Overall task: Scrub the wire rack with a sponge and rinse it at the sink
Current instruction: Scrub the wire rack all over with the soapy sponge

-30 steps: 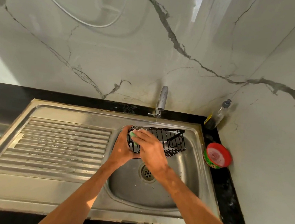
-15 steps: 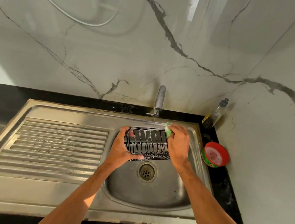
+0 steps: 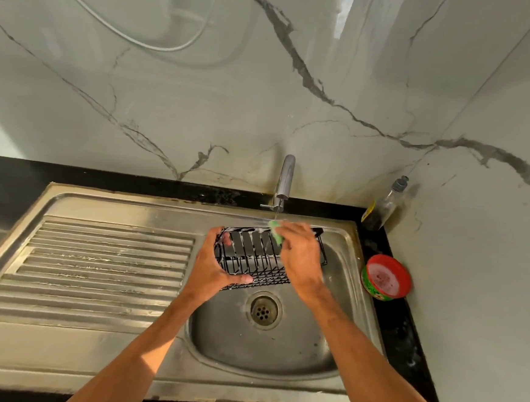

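Black wire rack (image 3: 254, 257) held over the sink (image 3: 264, 356) basin, tilted, above and just behind the drain (image 3: 264, 309). Left hand (image 3: 212, 268) gripping its left end, fingers (image 3: 226, 238) curled over the top rim, thumb under the lower edge. Right hand (image 3: 300, 260) clenched on a green sponge (image 3: 276, 233), pressed against the rack's upper rim. Thin stream of water falling from the tap (image 3: 284, 180) right at the sponge. Red-rimmed soap tub (image 3: 386, 277) and clear bottle (image 3: 384, 204) on the dark surface (image 3: 405, 338) at right.
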A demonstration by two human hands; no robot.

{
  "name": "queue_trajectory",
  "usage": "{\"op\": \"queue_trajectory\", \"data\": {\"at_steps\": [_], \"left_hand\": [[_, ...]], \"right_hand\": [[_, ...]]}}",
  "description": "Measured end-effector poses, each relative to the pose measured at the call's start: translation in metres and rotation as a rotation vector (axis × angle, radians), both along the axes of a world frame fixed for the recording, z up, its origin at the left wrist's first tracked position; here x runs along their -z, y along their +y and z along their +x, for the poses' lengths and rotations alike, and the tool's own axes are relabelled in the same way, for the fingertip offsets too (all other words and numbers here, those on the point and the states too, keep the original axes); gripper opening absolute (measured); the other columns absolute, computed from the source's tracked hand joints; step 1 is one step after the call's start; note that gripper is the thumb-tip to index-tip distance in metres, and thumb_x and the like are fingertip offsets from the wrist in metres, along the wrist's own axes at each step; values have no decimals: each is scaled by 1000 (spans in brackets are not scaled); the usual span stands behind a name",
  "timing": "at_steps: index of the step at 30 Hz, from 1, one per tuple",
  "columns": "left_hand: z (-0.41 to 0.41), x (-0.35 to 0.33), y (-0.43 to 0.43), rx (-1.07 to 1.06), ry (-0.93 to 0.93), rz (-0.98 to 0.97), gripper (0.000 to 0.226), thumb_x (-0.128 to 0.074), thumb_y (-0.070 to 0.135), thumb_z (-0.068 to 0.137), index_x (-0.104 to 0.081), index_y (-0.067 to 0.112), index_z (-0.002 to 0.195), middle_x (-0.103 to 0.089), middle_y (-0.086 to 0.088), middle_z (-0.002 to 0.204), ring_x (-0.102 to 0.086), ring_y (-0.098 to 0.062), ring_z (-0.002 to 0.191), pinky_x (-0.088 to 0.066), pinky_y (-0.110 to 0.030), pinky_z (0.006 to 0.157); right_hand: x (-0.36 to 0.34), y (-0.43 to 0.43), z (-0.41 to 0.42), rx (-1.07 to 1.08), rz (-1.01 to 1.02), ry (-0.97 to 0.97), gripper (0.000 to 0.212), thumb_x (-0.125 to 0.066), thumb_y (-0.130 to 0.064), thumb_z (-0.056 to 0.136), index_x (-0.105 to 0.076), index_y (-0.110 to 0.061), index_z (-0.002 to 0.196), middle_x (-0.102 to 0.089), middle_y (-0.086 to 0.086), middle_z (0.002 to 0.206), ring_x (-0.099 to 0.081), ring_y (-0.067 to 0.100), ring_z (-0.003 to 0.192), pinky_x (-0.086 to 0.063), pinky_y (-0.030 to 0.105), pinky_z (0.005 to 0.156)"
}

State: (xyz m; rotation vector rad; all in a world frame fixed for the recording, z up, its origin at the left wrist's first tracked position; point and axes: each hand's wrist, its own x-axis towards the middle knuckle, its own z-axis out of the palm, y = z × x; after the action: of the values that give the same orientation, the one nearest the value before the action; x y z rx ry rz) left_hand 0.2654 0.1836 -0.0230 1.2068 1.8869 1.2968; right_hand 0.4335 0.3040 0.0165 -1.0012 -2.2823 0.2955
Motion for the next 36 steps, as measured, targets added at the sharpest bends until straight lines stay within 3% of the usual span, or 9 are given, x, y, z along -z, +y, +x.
{"op": "queue_trajectory", "data": {"at_steps": [3,8,13,17,20,25,30,32,36], "left_hand": [[-4,1,-5,3,5,-4,109,-102,35,43,-37,39,130,-56,14,118,-51,6,116,-35,-9,90],[-3,2,-5,-16,-22,14,109,-103,30,42,-37,37,129,-55,18,118,-50,22,107,-37,0,85],[-7,5,-8,-35,-37,16,112,-100,49,38,-37,44,130,-56,13,121,-54,3,115,-42,-17,93],[-12,8,-9,-54,-67,13,115,-96,63,34,-37,43,131,-56,8,124,-56,-10,119,-47,-33,100],[-12,7,-8,-38,-47,15,114,-95,64,34,-37,43,130,-57,9,122,-56,-8,118,-47,-34,100],[-8,9,-4,-41,-62,23,113,-98,61,34,-38,51,128,-59,7,123,-59,-15,118,-51,-48,103],[-6,7,-8,-35,-50,34,109,-97,60,35,-38,51,126,-57,11,120,-56,-5,116,-46,-31,98],[-5,5,-7,-28,-45,30,109,-98,56,36,-37,53,125,-57,14,120,-54,2,115,-43,-24,95],[-8,5,-6,-30,-68,19,111,-99,54,36,-40,43,130,-57,12,123,-55,-3,119,-47,-30,98]], "right_hand": [[1,26,24,278,-182,84,40,-71,8,81,-71,-10,116,-73,10,114,-66,17,105,-51,17,88],[1,-9,0,-45,21,-12,42,-69,16,77,-73,-8,111,-73,8,114,-64,20,107,-48,26,97],[4,38,47,366,-206,153,41,-70,11,79,-70,-11,114,-74,11,109,-68,23,103,-49,16,82],[5,22,36,188,-75,75,35,-71,12,79,-75,-8,108,-73,6,113,-64,18,108,-41,13,95],[0,36,44,243,-139,160,34,-71,8,82,-75,-12,109,-74,5,111,-66,14,104,-43,3,87],[-5,20,33,59,-90,114,34,-68,10,84,-75,-11,109,-74,4,112,-66,11,103,-54,20,90],[-13,41,46,156,-198,156,31,-70,6,85,-74,-11,109,-74,6,108,-69,17,97,-47,6,76],[-12,25,39,54,-227,84,32,-68,6,86,-74,-13,111,-74,5,111,-67,15,99,-51,13,83],[-10,-7,38,-150,-173,80,40,-68,14,81,-75,-13,110,-75,3,108,-65,11,96,-56,30,87]]}}
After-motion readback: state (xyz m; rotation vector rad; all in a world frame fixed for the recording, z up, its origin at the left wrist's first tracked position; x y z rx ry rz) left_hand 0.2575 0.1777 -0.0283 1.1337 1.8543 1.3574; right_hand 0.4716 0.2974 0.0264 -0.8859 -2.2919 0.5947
